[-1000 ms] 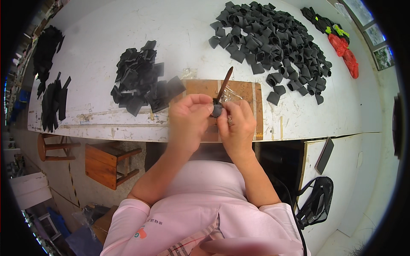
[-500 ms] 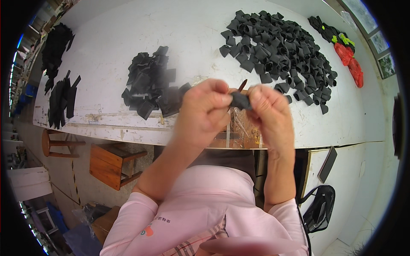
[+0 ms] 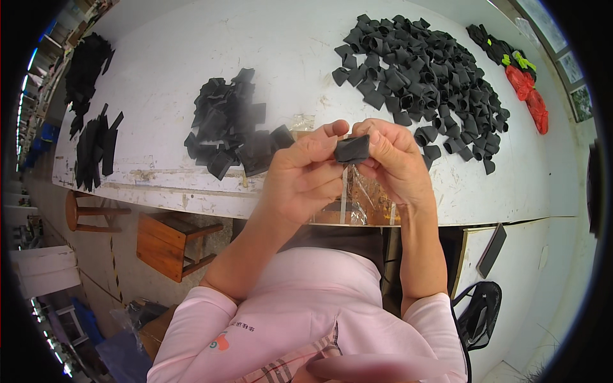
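Head view, looking down over a long white desk [image 3: 191, 57], with two hands raised just above its near edge. Left hand [image 3: 303, 182] and right hand [image 3: 393, 163] close together, both pinching one small folded black cloth piece [image 3: 352, 149] between them. Left fingers [image 3: 322, 142] curled tight onto the left side of the piece, right fingers [image 3: 377, 137] clenched over its right side and top. Piece held in the air, not touching the desk, right in the middle between the two thumbs.

Behind the right hand, a very big heap of curled black cloth pieces [image 3: 421, 70] spread over the far right part of the desk. Behind the left hand, a smaller stack of flat black cloth pieces [image 3: 227, 127], just beside the left knuckles. Looks like a job well under way but not finished: lots of pieces in the big heap, fewer in the flat stack, one piece in the fingers right now. Cannot tell for sure which heap is the done one.

Under the hands, a shiny clear plastic sheet [image 3: 361, 195] hanging at the desk edge. Far off at the back right, a red and green cloth bundle [image 3: 527, 89]
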The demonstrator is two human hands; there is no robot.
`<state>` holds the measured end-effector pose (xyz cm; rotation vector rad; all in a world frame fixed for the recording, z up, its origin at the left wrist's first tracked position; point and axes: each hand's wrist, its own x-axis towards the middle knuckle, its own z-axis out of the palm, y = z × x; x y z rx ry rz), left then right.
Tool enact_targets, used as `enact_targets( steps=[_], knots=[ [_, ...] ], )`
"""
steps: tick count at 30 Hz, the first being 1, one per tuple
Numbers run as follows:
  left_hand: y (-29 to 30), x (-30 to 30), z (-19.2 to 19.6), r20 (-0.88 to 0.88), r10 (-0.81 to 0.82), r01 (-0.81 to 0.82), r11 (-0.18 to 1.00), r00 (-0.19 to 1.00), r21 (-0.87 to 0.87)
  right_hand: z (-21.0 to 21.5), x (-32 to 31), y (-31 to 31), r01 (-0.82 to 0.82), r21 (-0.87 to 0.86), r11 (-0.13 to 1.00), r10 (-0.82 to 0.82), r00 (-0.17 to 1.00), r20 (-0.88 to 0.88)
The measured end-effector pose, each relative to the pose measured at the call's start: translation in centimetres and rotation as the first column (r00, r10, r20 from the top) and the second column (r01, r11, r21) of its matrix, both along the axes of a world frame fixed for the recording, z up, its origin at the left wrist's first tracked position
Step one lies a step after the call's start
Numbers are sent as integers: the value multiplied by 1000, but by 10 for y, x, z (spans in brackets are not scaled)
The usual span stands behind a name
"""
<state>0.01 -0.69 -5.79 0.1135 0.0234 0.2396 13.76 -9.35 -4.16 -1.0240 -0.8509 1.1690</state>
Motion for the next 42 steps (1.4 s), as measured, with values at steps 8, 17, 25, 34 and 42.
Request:
enact_targets(
  steps=[8, 17, 25, 34, 42],
  knots=[
    [-5, 10, 20, 482, 693, -159, -478, 537, 864, 9, -10, -10, 404, 170, 899, -423, 697, 579],
    [-10, 17, 21, 253, 688, -454, 124, 680, 882, 12, -31, -15, 376, 480, 793, -608, 423, 672],
    [-12, 14, 11, 69, 781, -606, 422, 621, 675, 17, -32, -8, 359, 545, 758, -648, 316, 693],
    [-19, 6, 8, 74, 767, -491, 330, 637, 806, -8, -29, -7, 409, 564, 717, -695, 356, 625],
    [-9, -1, 5, 119, 801, -439, 191, 587, 878, 14, -26, -22, 438, 230, 869, -494, 736, 463]
  ],
)
